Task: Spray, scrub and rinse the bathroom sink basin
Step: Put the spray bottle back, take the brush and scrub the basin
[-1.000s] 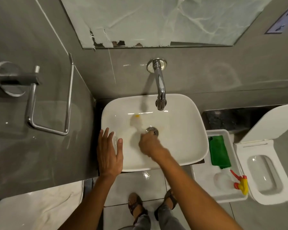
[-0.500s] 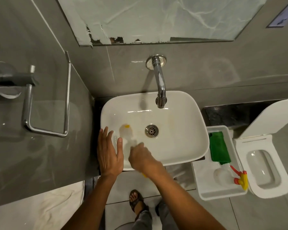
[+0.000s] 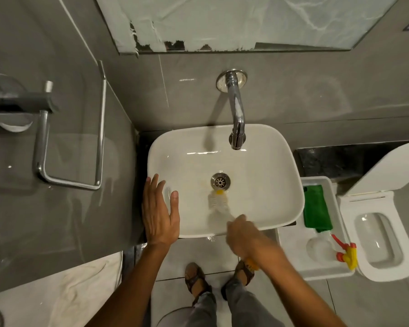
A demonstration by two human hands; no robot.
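Observation:
A white square sink basin [image 3: 265, 171] sits under a chrome wall tap [image 3: 236, 119], with a metal drain [image 3: 220, 181] in its middle. My left hand [image 3: 159, 212] lies flat and open on the basin's front-left rim. My right hand [image 3: 244, 234] is closed around the yellow handle of a scrub brush [image 3: 219, 200]. The brush's white bristles with a yellow tip rest on the basin floor just in front of the drain, blurred by motion. The handle's end pokes out below my wrist.
A white tray [image 3: 291, 256] to the right holds a green cloth [image 3: 315, 208] and a clear spray bottle [image 3: 321, 247] with a red and yellow trigger. A toilet [image 3: 383, 234] stands further right. A chrome towel holder [image 3: 71, 138] is on the left wall.
The brush swept from beside the drain to the basin's front left, then back to just in front of the drain. My right hand drew back toward the front rim. The left hand stayed put.

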